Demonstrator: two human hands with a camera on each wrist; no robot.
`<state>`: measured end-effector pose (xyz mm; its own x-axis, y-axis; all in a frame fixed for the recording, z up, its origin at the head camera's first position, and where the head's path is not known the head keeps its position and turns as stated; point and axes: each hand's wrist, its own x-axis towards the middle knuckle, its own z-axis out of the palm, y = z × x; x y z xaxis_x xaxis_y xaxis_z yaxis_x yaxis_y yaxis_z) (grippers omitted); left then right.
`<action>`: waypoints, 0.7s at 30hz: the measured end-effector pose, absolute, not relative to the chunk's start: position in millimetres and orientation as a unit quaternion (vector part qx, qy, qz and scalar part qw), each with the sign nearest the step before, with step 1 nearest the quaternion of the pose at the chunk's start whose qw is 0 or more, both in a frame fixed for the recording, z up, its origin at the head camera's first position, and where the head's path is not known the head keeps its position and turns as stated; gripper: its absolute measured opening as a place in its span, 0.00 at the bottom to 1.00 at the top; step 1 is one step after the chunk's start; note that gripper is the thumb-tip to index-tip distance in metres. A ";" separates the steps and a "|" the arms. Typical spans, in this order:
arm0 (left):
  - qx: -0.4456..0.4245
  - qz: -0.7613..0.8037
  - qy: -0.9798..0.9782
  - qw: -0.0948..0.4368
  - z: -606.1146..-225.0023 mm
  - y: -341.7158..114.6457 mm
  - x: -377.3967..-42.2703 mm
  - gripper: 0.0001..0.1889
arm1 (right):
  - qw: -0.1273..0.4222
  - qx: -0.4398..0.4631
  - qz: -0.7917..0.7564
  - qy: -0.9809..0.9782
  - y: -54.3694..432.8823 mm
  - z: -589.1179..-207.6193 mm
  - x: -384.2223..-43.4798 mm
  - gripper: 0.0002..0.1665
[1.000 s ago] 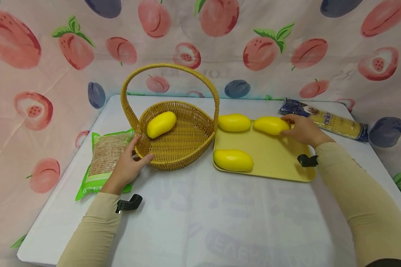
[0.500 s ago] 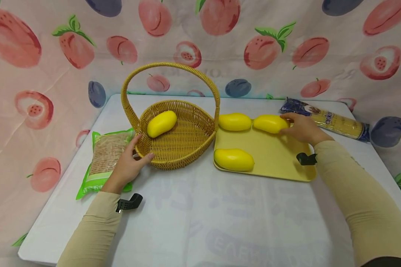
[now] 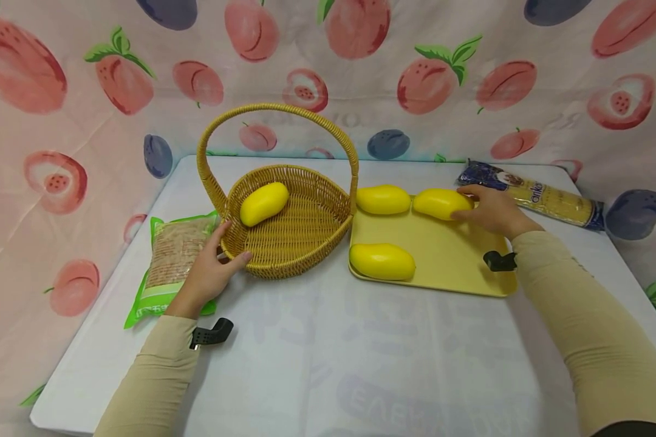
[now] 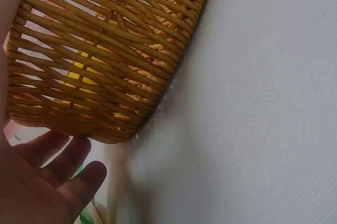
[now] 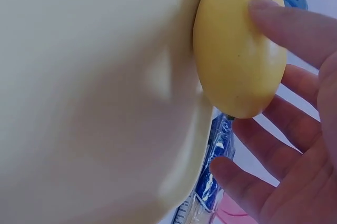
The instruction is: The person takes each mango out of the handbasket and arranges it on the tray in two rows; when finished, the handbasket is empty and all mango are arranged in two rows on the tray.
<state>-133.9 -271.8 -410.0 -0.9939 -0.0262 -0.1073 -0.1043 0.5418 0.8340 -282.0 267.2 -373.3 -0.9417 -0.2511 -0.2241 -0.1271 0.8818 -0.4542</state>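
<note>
In the head view, the left hand (image 3: 208,273) holds the near left rim of a wicker basket (image 3: 284,264), its thumb and fingers spread on either side of the wall. One yellow mango (image 3: 264,204) lies inside; its colour shows through the weave in the left wrist view. The right hand (image 3: 494,211) grips the right end of another mango (image 3: 441,203) at the far edge of a pale yellow tray (image 3: 443,255). The right wrist view shows its thumb (image 5: 289,27) on that mango (image 5: 239,50), fingers around the far side. Two more mangoes rest on the tray, far left and near left.
A green-edged bag of brown food (image 3: 175,258) lies left of the basket, under the left forearm's side. Behind the tray, a long blue and yellow packet of pasta (image 3: 536,194) lies near the back edge. The basket's tall handle (image 3: 279,108) arches above it.
The right hand's thumb has shifted slightly left onto the mango, which has tilted and moved a little left. The left hand and basket stay as they were.
</note>
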 end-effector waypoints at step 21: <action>-0.040 0.482 0.874 0.042 -408.5 -271.2 -132.8 0.47 | 0.149 -0.065 -0.241 0.957 295.2 -374.4 -280.0 0.48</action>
<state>-132.8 -271.2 -408.5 -0.9933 -0.0295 -0.1119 -0.1104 0.5328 0.8390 -280.0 295.2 -374.4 -0.9471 -0.1964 -0.2540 -0.0524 0.8750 -0.4813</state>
